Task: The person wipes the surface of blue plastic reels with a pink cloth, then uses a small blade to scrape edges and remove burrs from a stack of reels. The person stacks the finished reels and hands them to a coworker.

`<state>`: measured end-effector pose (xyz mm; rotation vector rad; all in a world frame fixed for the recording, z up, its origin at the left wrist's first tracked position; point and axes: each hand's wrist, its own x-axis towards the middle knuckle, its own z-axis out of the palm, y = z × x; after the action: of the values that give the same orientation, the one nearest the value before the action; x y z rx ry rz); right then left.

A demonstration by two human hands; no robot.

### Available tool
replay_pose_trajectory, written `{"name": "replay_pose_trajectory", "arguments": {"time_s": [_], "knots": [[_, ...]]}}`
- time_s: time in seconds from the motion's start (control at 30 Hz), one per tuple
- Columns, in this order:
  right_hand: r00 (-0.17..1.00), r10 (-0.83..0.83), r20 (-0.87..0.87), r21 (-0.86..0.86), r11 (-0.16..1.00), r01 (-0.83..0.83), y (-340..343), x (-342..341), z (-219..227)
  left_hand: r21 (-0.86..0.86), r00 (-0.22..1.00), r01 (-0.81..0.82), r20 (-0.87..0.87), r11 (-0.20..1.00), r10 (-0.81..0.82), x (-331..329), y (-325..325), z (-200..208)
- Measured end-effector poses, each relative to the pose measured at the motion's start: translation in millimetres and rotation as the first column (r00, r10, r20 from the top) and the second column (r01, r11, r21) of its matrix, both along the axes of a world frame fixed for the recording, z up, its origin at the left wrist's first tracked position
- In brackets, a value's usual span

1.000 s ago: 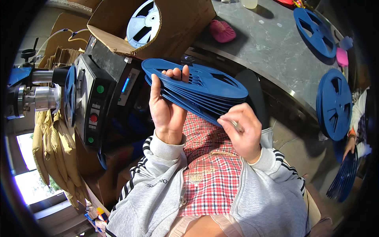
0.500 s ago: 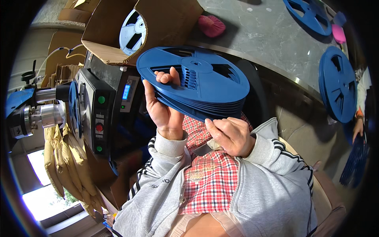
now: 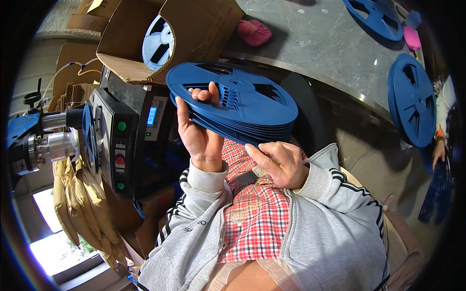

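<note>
My left hand (image 3: 200, 131) grips a stack of blue plastic reels (image 3: 262, 101), its fingers coming up through a cutout in the top flange and its thumb outside the rim. The stack is tilted in front of my chest, with its layered flange edges toward me. Just below the near rim is my right hand (image 3: 279, 162), fingers curled and one fingertip at or very near the lowest flange edge. Whatever those curled fingers may hold is hidden.
A black machine (image 3: 114, 140) with green and red buttons stands left, a blue reel (image 3: 88, 138) at its side. Behind are an open carton (image 3: 206, 29) with a pale reel, and a grey table (image 3: 315, 43). More blue reels (image 3: 412, 99) and a co-worker's hand (image 3: 438, 153) are right.
The reel stack appears slightly lower and more steeply tilted, its right end dropping. My right hand has shifted slightly left along the near rim. My left hand keeps its grip.
</note>
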<state>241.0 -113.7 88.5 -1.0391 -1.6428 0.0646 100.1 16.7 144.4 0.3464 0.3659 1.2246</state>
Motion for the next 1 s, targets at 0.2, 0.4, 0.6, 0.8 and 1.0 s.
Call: {"name": "replay_pose_trajectory", "arguments": {"time_s": [0.2,0.4,0.6,0.8,1.0], "knots": [[1.000,0.016,-0.004,-0.014,1.000,-0.016,0.0,0.5,5.4,-0.016,1.000,-0.006,-0.018,1.000,0.006,1.8,-3.1,3.2],[0.999,-0.041,0.022,-0.074,0.996,0.043,-3.6,-1.3,-2.6,0.025,0.999,0.034,-0.006,0.999,-0.034,1.7,-1.1,0.7],[0.999,-0.010,0.035,-0.033,0.999,0.012,-0.8,4.5,5.6,0.021,0.996,0.086,-0.028,0.996,-0.085,-0.5,-1.8,0.9],[0.998,-0.019,0.067,-0.068,0.997,0.024,-0.8,5.0,6.1,0.021,0.996,0.011,-0.091,1.000,-0.009,1.7,-2.6,1.0],[1.000,-0.004,-0.004,-0.074,0.997,0.004,-0.2,2.4,6.7,-0.043,0.998,-0.041,-0.039,0.998,0.039,4.4,-2.7,2.1]]}}
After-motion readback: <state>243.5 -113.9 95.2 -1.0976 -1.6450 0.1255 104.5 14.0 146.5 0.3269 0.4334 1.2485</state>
